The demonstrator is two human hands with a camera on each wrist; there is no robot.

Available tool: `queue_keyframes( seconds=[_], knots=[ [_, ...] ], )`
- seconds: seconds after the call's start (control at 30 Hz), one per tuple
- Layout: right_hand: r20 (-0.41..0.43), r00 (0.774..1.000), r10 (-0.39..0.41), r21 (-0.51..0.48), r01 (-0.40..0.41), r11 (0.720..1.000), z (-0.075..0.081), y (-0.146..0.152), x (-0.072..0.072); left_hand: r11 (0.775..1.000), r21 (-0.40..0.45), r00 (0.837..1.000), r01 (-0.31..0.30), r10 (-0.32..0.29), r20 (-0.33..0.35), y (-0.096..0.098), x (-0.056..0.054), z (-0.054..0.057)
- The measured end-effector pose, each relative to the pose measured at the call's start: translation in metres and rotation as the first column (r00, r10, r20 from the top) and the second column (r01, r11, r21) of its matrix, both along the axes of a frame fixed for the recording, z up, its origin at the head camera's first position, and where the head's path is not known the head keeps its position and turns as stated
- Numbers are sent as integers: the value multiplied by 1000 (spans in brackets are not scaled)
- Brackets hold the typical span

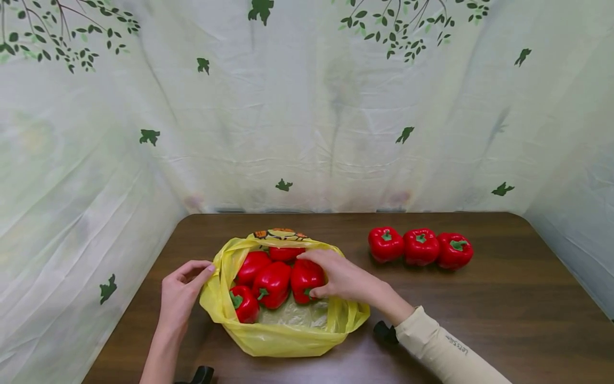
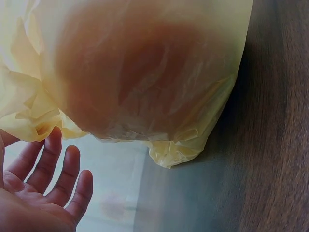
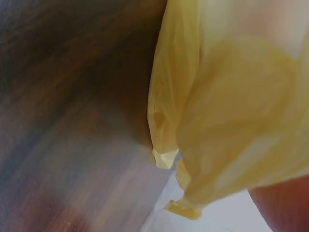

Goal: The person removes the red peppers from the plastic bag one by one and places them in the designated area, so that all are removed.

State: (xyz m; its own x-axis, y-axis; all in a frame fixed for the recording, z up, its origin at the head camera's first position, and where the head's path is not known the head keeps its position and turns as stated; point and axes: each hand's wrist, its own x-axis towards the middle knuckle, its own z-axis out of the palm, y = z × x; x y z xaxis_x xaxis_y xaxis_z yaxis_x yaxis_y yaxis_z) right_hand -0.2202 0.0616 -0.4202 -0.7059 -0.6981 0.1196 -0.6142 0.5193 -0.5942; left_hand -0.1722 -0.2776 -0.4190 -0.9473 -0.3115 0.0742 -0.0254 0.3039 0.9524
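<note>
A yellow plastic bag (image 1: 283, 341) lies on the table with its mouth held wide, several red bell peppers (image 1: 272, 285) inside it. My left hand (image 1: 178, 293) pinches the bag's left rim between thumb and index finger; in the left wrist view the other fingers (image 2: 65, 179) of that hand are spread below the rim. Reaching in over the right rim, my right hand (image 1: 331, 274) grips a red bell pepper (image 1: 304, 281), fingers over its top and thumb at its near side. In the right wrist view the bag (image 3: 241, 116) hides most of that hand.
Three more red bell peppers (image 1: 420, 247) stand in a row at the table's back right, stems up. The brown wooden table (image 1: 479, 320) reaches back to a pale curtain (image 1: 307, 117) with printed leaves. Black wrist pieces (image 1: 385, 333) show by both arms.
</note>
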Motion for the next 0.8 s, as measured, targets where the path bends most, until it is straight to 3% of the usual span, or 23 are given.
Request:
queue_keyframes(
  seconds=[0.43,0.8],
  knots=[
    [-1,999,38,83,-38,996,8,1,4,1000,1,1000,4,-4,-10,0,0,1],
    [71,992,102,176,-113,978,7,2,4,1000,9,1000,1,-1,-13,0,-1,-1]
  ],
)
